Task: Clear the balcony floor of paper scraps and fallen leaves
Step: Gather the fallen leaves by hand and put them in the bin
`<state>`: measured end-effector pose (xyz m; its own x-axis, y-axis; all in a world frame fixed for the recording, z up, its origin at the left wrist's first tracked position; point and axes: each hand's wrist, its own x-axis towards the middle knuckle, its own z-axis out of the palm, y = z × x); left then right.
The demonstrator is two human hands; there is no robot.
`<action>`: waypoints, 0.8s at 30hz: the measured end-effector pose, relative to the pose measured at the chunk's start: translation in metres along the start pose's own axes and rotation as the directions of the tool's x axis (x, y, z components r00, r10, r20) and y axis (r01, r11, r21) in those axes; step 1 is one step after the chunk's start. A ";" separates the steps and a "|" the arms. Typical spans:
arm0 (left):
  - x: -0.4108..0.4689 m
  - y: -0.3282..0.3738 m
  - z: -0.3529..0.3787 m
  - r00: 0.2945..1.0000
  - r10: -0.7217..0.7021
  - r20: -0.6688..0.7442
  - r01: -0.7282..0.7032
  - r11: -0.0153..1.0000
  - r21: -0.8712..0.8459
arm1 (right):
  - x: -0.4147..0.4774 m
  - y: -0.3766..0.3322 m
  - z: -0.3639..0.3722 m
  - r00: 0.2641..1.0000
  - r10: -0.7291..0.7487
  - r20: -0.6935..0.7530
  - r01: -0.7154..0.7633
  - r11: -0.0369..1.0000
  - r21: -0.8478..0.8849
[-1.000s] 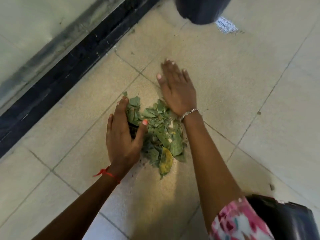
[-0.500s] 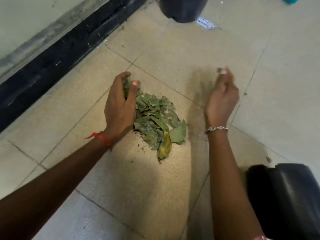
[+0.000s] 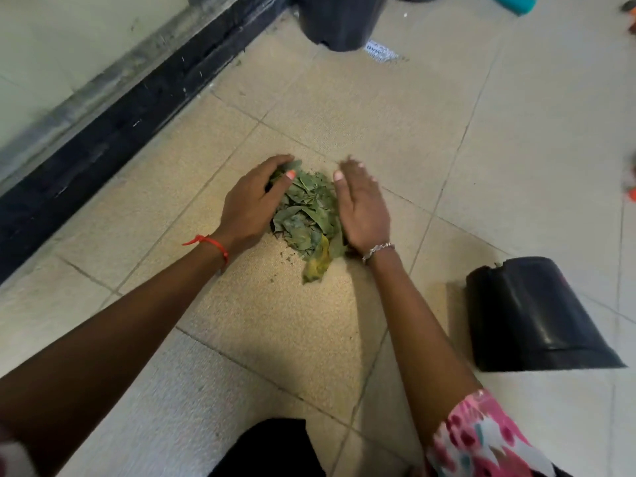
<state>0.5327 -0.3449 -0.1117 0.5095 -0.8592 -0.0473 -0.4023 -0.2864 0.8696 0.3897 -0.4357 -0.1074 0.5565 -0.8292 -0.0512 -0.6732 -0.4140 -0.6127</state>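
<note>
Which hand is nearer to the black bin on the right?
The right hand. It lies against the right side of the leaf pile, toward the black bin; the left hand cups the opposite side, farther away.

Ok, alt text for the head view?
A curled left hand and flat right hand cup a small pile of green and yellowing fallen leaves on beige floor tiles. A black plastic bin sits nearby; a printed paper scrap lies farther off.
</note>
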 end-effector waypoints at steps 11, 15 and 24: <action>-0.008 -0.002 -0.003 0.992 0.073 0.106 -0.073 0.997 -0.002 | -0.129 0.020 -0.004 0.824 0.423 -0.376 -0.484 0.871 -0.081; -0.008 -0.003 -0.003 0.991 0.084 0.104 -0.086 0.996 0.008 | -0.125 0.014 0.014 0.803 0.461 -0.378 -0.548 0.821 -0.162; -0.007 -0.002 0.000 0.994 0.066 0.083 -0.063 0.997 -0.042 | -0.048 -0.029 0.022 0.965 0.164 -0.205 -0.095 0.946 0.310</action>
<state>0.5298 -0.3379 -0.1127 0.4165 -0.9086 -0.0303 -0.4013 -0.2136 0.8907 0.3936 -0.3758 -0.1041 0.3267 -0.9451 0.0115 -0.5388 -0.1962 -0.8192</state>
